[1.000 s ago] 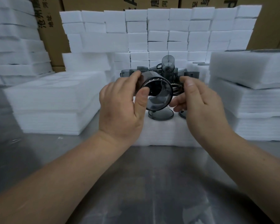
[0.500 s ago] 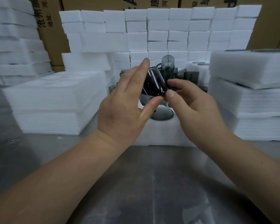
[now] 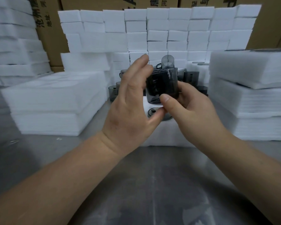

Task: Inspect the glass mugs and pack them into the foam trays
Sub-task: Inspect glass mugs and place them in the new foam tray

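A smoky grey glass mug [image 3: 162, 85] is held up in front of me, its side facing the camera. My right hand [image 3: 190, 108] grips it from the right and below, thumb across its lower front. My left hand [image 3: 133, 101] lies along the mug's left side with straight fingers, its thumb tip under the mug next to my right thumb. Below the hands a white foam tray [image 3: 152, 138] lies on the table with one mug [image 3: 154, 112] sunk in it, only its round rim showing. More grey mugs [image 3: 113, 93] stand behind the tray, partly hidden.
Stacks of white foam trays rise at the left [image 3: 52, 101] and right [image 3: 253, 101]. A wall of foam blocks [image 3: 157, 30] and cardboard boxes close off the back. The grey metal table [image 3: 152, 184] stretches toward me.
The mug was turned from rim toward me to side on. My left hand let go of the rim and straightened its fingers; my right hand took the mug from below.
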{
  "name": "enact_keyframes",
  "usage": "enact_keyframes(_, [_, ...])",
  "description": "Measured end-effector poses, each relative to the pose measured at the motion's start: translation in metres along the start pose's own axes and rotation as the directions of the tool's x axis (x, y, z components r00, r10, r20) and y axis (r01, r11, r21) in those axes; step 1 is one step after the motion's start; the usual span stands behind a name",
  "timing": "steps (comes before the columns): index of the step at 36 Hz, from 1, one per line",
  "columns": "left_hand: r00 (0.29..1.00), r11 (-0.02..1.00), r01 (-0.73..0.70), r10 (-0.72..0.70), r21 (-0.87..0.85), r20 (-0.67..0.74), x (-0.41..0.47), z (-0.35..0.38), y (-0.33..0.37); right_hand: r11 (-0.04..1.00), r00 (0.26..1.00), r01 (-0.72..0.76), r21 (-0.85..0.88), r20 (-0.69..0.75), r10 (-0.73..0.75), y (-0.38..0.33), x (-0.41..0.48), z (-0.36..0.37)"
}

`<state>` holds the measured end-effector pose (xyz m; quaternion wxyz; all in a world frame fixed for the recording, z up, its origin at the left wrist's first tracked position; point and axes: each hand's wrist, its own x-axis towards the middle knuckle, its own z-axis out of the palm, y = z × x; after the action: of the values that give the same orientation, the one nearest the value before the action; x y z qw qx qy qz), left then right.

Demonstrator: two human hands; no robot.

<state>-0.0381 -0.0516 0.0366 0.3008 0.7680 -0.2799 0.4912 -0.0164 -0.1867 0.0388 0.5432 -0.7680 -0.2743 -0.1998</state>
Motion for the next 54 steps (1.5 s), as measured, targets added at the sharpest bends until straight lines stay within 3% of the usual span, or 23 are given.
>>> enact_keyframes(7, [0.993,0.991,-0.116,0.117,-0.062,0.022,0.001,0.0,0.002,0.996,1.0,0.007,0.091,-0.017,-0.006,0.001,0.0,0.0])
enact_keyframes(12, [0.97,0.966,-0.234,0.24,0.113,-0.037,0.002,-0.002,-0.002,0.979,0.997,-0.046,0.198,-0.045,0.056,0.0,0.001,-0.003])
enact_keyframes(16, [0.975,0.969,-0.189,0.204,0.162,-0.086,0.003,-0.005,-0.003,0.914,0.982,-0.149,0.377,-0.052,0.181,-0.002,0.009,-0.006])
enact_keyframes(28, [0.984,0.971,-0.133,0.153,0.2,-0.086,0.001,-0.002,-0.004,0.727,0.906,-0.348,0.592,0.015,0.422,-0.001,0.018,-0.02])
enact_keyframes(35, [0.99,0.971,-0.095,0.116,0.221,-0.081,0.0,-0.001,-0.003,0.653,0.873,-0.381,0.655,0.022,0.487,0.001,0.022,-0.024])
enact_keyframes(40, [0.994,0.974,-0.056,0.075,0.22,-0.078,0.0,-0.002,-0.003,0.745,0.894,-0.367,0.557,-0.01,0.448,0.001,0.021,-0.02])
enact_keyframes(48, [0.985,0.983,0.151,-0.158,0.106,0.061,-0.002,-0.002,-0.002,0.967,0.976,-0.146,0.208,-0.131,0.176,0.01,0.012,-0.005])
enact_keyframes(51, [0.975,0.978,0.193,-0.2,0.078,0.099,-0.003,-0.001,-0.002,0.993,0.981,-0.114,0.038,-0.155,0.118,0.014,0.011,0.0])
enact_keyframes(54, [0.969,0.974,0.221,-0.225,0.049,0.101,-0.004,0.001,-0.002,0.998,0.986,-0.065,-0.023,-0.156,0.061,0.015,0.01,0.0])
